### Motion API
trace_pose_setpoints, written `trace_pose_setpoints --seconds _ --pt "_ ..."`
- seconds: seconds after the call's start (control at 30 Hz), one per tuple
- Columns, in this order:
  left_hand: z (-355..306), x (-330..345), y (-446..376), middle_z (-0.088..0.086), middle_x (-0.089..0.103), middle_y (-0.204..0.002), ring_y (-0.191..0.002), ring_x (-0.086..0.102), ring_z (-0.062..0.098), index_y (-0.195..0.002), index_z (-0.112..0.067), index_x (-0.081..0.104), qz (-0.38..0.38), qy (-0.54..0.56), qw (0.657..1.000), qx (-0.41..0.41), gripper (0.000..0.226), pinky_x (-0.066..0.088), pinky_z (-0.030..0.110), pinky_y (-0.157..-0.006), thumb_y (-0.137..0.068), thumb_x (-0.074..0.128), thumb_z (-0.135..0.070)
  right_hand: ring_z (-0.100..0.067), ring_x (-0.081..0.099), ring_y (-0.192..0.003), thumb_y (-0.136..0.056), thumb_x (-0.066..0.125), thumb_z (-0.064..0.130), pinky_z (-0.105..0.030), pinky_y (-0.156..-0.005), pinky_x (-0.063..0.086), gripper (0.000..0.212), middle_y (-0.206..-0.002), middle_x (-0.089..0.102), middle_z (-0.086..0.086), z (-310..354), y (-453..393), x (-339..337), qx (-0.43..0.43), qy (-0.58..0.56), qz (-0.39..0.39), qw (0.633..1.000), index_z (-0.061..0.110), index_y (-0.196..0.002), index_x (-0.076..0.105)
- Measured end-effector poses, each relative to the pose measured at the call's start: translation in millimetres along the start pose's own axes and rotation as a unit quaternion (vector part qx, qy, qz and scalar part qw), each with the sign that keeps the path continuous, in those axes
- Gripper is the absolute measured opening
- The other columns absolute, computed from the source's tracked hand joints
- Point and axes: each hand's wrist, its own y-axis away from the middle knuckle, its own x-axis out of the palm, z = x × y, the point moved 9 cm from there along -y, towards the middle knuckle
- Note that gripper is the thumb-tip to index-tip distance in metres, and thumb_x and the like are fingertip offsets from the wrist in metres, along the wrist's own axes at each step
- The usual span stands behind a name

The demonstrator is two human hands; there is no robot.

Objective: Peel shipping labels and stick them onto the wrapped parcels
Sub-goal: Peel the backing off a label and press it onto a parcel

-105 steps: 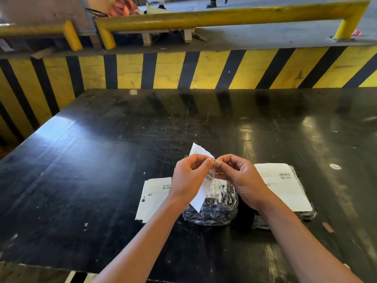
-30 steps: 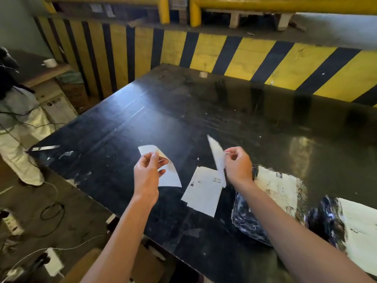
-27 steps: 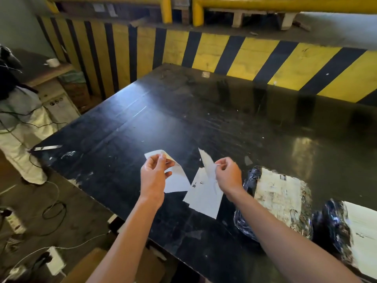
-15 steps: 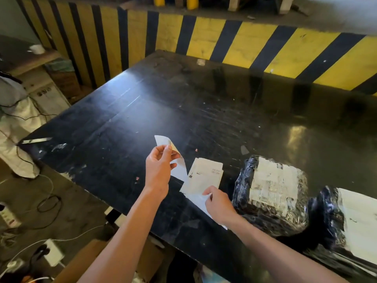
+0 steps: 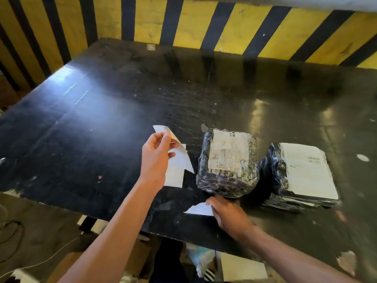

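Black table (image 5: pixel 102 129): left hand (image 5: pixel 155 160) pinches a peeled label (image 5: pixel 179 158); right hand (image 5: pixel 228 215) presses flat fingers on paper (image 5: pixel 200 210) near the front edge.

Two bare forearms, no sleeves visible

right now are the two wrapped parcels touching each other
Apart. The head view shows a dark strip of table between the left parcel and the right parcel, so their wrapped sides do not meet.

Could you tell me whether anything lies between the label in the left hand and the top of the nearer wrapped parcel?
Nothing visible does: the left hand holds the label just left of the parcel, bare table between.
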Motion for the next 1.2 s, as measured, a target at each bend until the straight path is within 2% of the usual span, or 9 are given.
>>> trace_pose_setpoints --seconds 0.13,0.4,0.53,0.63,0.8,0.9,1.0,1.1,1.2 --pt "-11 28 15 0.000 0.069 -0.096 -0.091 0.070 0.016 -0.095 -0.021 0.061 0.038 0.017 0.999 0.006 0.012 0.056 0.029 -0.082 -0.100 0.053 -0.028 -0.035 0.068 -0.091 -0.093 0.056 0.016 -0.048 -0.072 0.056 0.026 -0.126 0.058 -0.003 -47 22 -3 0.064 -0.036 -0.047 0.996 0.025 -0.117 0.060" --pt "-25 71 37 -0.003 0.069 -0.087 -0.085 0.068 0.011 -0.095 -0.019 0.061 0.104 0.014 0.994 0.030 0.012 0.052 0.026 -0.075 -0.100 0.052 -0.025 -0.030 0.066 -0.089 -0.094 0.054 0.017 -0.037 -0.066 0.054 0.023 -0.114 0.061 -0.003 -78 58 -28 0.075 -0.044 -0.144 0.986 0.020 -0.115 0.062" --pt "-30 87 47 0.000 0.068 -0.083 -0.082 0.066 0.011 -0.093 -0.014 0.061 0.130 0.017 0.991 0.034 0.012 0.053 0.030 -0.075 -0.099 0.054 -0.021 -0.014 0.060 -0.075 -0.091 0.065 0.007 -0.030 -0.060 0.051 0.018 -0.093 0.057 0.005 -56 76 -78 0.049 -0.125 -0.284 0.950 0.019 -0.103 0.060" --pt "-34 102 56 0.000 0.067 -0.083 -0.084 0.066 0.013 -0.092 -0.013 0.061 0.153 0.026 0.987 0.036 0.012 0.053 0.032 -0.077 -0.099 0.054 -0.020 -0.007 0.056 -0.076 -0.091 0.066 0.010 -0.017 -0.066 0.046 0.021 -0.093 0.056 0.007 -20 73 -132 0.003 -0.236 -0.360 0.903 0.018 -0.108 0.057" --pt "-38 127 66 0.003 0.067 -0.087 -0.087 0.067 0.014 -0.093 -0.013 0.062 0.169 0.048 0.984 0.019 0.012 0.056 0.031 -0.076 -0.099 0.055 -0.020 -0.009 0.055 -0.104 -0.088 0.074 0.024 -0.015 -0.089 0.045 0.051 -0.111 0.056 0.008 -4 42 -175 0.052 -0.302 -0.396 0.866 0.030 -0.130 0.046" --pt "-41 138 69 0.007 0.068 -0.090 -0.088 0.068 0.017 -0.094 -0.010 0.063 0.177 0.054 0.983 0.006 0.012 0.058 0.030 -0.077 -0.099 0.056 -0.019 -0.012 0.059 -0.095 -0.090 0.071 0.020 -0.020 -0.083 0.048 0.047 -0.099 0.061 0.008 -8 37 -183 0.068 -0.331 -0.435 0.835 0.039 -0.124 0.045" --pt "-45 144 69 0.011 0.069 -0.100 -0.093 0.069 0.018 -0.095 -0.011 0.064 0.191 0.030 0.981 0.015 0.012 0.058 0.030 -0.080 -0.098 0.056 -0.018 -0.011 0.061 -0.087 -0.093 0.068 0.015 -0.016 -0.077 0.048 0.039 -0.090 0.064 0.008 -11 36 -190 0.070 -0.351 -0.458 0.814 0.037 -0.119 0.048" --pt "-50 141 63 0.008 0.070 -0.104 -0.100 0.067 0.021 -0.097 -0.013 0.067 0.196 0.027 0.980 0.039 0.018 0.055 0.038 -0.086 -0.099 0.054 -0.025 -0.006 0.060 -0.085 -0.092 0.068 0.012 -0.012 -0.072 0.047 0.041 -0.089 0.063 0.010 -20 39 -199 0.070 -0.347 -0.472 0.808 0.041 -0.112 0.048" --pt "-57 130 54 -0.004 0.071 -0.105 -0.103 0.065 0.016 -0.101 -0.019 0.067 0.168 0.023 0.982 0.083 0.025 0.053 0.037 -0.087 -0.101 0.049 -0.036 -0.008 0.061 -0.087 -0.093 0.066 0.014 -0.017 -0.071 0.051 0.046 -0.092 0.063 0.011 -33 42 -206 0.067 -0.324 -0.463 0.822 0.050 -0.111 0.044"
